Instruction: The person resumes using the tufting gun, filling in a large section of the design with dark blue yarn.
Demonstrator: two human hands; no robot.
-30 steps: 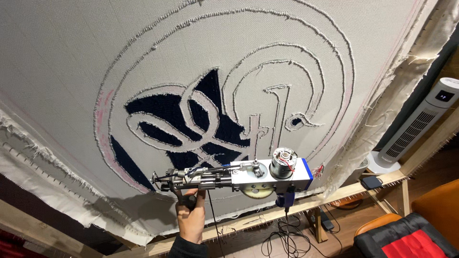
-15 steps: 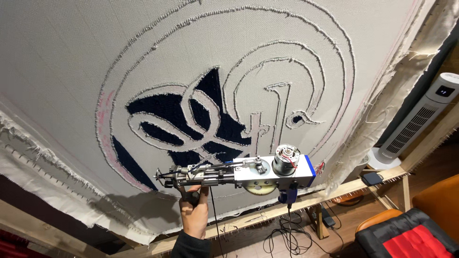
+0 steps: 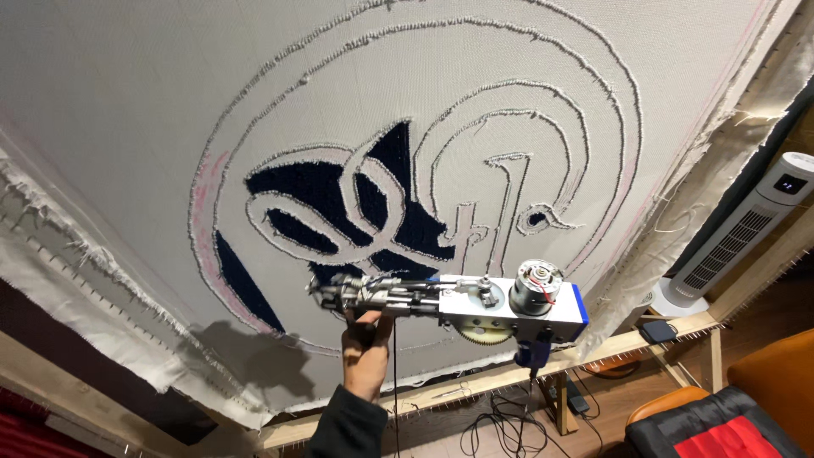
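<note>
grey-white tufting cloth (image 3: 170, 102) is stretched over a wooden frame (image 3: 475, 386) and fills most of the view. on it, rings and looping shapes are outlined in pale raised yarn, and some inner shapes are filled with dark navy pile (image 3: 314, 191). a faint pink line follows the outer ring on the left.

one hand (image 3: 366, 356), coming up from a dark sleeve (image 3: 348, 428), is wrapped around the front handle of a tufting gun (image 3: 458, 301); which of the person's hands it is cannot be told, and the other hand is not in view. the gun lies roughly level, just below the navy area, its needle end at the left close against the cloth. its silver body carries a round motor (image 3: 536, 287) with copper windings, a brass-coloured gear underneath, a blue rear edge and a blue grip hanging down at the back. a thin cord drops from the gun past the wrist.

off to the right stands a white tower fan (image 3: 738, 237). black cables (image 3: 500, 424) lie on the floor below the frame, and an orange chair with a red-and-black cushion (image 3: 721, 424) sits in the lower right corner.
</note>
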